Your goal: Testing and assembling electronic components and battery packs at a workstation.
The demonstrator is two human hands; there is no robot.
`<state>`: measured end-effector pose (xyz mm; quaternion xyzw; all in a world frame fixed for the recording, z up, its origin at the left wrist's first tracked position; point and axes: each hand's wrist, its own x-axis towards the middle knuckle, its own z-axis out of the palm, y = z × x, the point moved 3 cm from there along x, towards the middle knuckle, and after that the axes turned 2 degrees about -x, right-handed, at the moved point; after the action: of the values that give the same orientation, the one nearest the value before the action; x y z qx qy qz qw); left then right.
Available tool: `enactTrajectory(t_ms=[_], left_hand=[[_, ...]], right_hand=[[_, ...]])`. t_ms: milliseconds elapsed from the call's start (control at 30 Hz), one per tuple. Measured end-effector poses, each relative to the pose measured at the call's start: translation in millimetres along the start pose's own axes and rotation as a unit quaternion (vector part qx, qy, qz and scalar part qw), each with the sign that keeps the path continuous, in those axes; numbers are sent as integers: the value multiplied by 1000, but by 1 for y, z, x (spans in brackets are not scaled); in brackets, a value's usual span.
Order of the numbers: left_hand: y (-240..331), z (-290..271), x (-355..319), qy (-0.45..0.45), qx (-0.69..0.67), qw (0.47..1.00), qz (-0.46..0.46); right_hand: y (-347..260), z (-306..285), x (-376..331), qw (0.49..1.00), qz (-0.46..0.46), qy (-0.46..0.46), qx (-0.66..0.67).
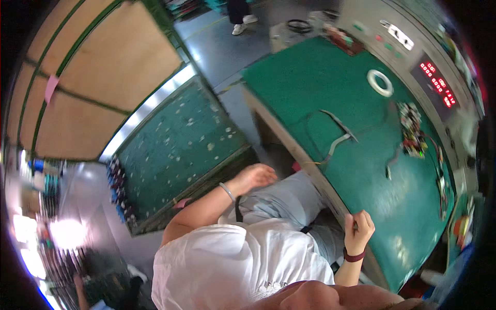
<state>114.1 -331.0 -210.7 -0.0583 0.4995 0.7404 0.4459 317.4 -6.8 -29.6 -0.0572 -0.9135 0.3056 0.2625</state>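
Observation:
My left hand (257, 176) hovers over my lap, left of the green-topped table (289, 82). Its fingers are loosely bent and slightly apart, and nothing shows in them. At the table's near edge my right hand (360, 230) is closed, its fingers curled in toward the thumb; whatever they may hold is hidden. Farther up the table lies a grey ribbon cable (338, 143), apart from both hands. A populated circuit board (412, 132) sits at the right side of the table, with wires (440, 181) running from it.
A white ring-shaped roll (380, 83) lies near an instrument panel with a red lit display (436, 80). A brown box (345, 40) stands at the far corner. On my left is a cart (175, 150) with a speckled green surface. A person's feet (242, 27) show on the far floor.

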Motion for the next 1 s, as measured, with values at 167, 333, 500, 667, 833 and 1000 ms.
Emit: enactTrajectory(t_ms=[167, 333, 500, 667, 833, 1000], left_hand=[[7, -138, -65, 347, -62, 915, 199], [-13, -239, -141, 592, 30, 734, 332], [-15, -299, -271, 735, 461, 460, 189], [-52, -325, -428, 744, 592, 296, -92], [-104, -349, -534, 742, 594, 208, -233], [-110, -396, -542, 731, 546, 290, -287]], right_hand=[[13, 32, 18, 996, 33, -83, 18], [14, 34, 25, 994, 34, -100, 9], [24, 29, 28, 990, 34, -138, -14], [33, 31, 37, 988, 28, -152, -30], [27, 36, 45, 988, -14, -142, -53], [27, 47, 58, 986, -12, -150, -76]])
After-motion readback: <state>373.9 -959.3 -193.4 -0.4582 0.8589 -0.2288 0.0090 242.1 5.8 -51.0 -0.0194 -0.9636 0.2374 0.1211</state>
